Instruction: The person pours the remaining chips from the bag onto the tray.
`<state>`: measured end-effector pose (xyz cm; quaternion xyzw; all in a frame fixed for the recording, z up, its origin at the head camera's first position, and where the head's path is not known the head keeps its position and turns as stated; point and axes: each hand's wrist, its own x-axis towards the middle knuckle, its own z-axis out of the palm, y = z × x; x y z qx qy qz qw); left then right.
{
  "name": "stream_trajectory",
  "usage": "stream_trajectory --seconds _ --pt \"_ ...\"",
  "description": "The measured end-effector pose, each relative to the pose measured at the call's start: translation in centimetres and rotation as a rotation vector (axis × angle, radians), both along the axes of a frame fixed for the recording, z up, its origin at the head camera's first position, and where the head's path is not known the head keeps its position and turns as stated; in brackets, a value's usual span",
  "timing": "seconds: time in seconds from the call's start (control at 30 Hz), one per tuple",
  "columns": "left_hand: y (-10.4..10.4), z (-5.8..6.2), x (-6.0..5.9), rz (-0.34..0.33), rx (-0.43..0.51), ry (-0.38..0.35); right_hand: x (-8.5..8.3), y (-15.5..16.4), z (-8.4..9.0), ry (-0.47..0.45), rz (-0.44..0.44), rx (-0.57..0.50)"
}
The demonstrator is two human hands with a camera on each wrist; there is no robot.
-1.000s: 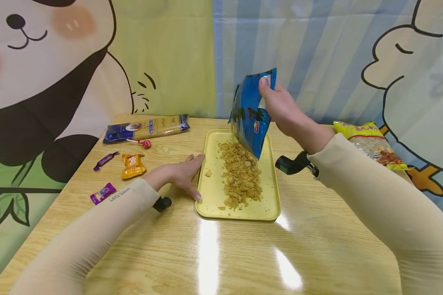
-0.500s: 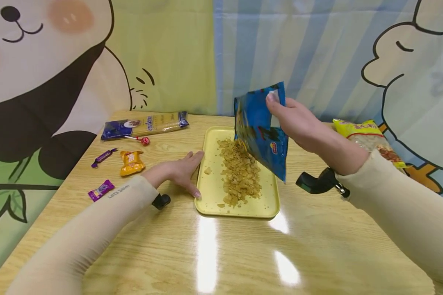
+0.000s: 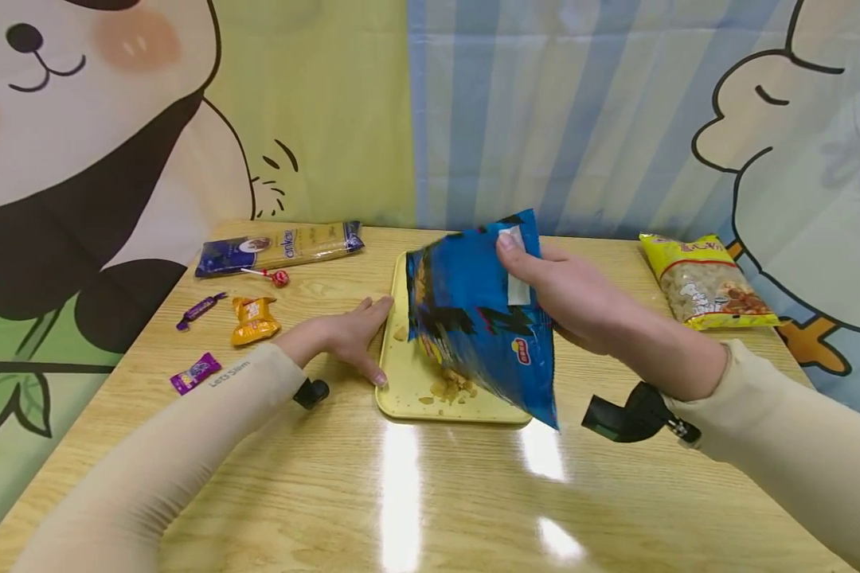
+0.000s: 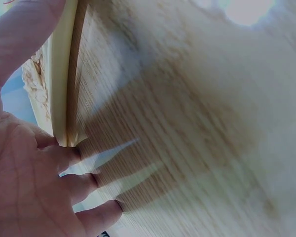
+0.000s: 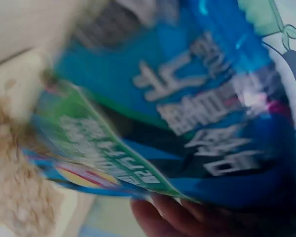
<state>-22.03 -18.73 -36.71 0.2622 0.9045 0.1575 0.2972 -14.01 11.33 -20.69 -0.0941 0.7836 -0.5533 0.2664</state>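
Note:
A blue crisp bag [image 3: 466, 286] hangs tilted over the yellow tray [image 3: 437, 417], its opening facing left and down. My right hand [image 3: 580, 298] grips it by the upper corner, thumb on the white strip. In the right wrist view, fingers [image 5: 158, 219] lie along the underside of the bag [image 5: 167, 113], which is blurred. Broken crisps [image 3: 450, 388] lie on the tray, mostly hidden behind the bag in the head view; a heap of crisps [image 5: 19, 182] shows in the right wrist view. My left hand [image 3: 351, 338] touches the tray's left edge with spread fingers.
At the back left lie a pasta packet [image 3: 279, 248] and a red lollipop [image 3: 279, 278]. Nearer are an orange wrapped snack [image 3: 254, 321], a dark purple sweet [image 3: 201, 311] and a purple packet [image 3: 195, 373]. A yellow bag [image 3: 709, 282] stands at the back right.
The right hand has lowered the crisp bag and brought it towards me, first rightward, then back left, so it now covers most of the crisps. The left hand has stayed at the tray's edge.

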Motion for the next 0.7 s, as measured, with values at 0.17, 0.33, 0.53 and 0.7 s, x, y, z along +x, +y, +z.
stream_trajectory --seconds 0.17,0.33,0.53,0.7 --pt "0.0 -0.3 0.0 -0.002 0.000 0.007 0.3 0.3 -0.7 -0.048 0.015 -0.100" --pt "0.0 -0.2 0.1 0.009 -0.013 -0.006 0.3 1.1 -1.3 -0.054 -0.021 -0.105" --pt "0.1 0.3 0.2 0.015 -0.017 0.000 0.1 2.1 -2.0 -0.094 -0.049 -0.122" --pt "0.1 0.3 0.2 0.009 -0.026 0.013 0.3 2.7 -2.2 -0.076 -0.043 -0.103"
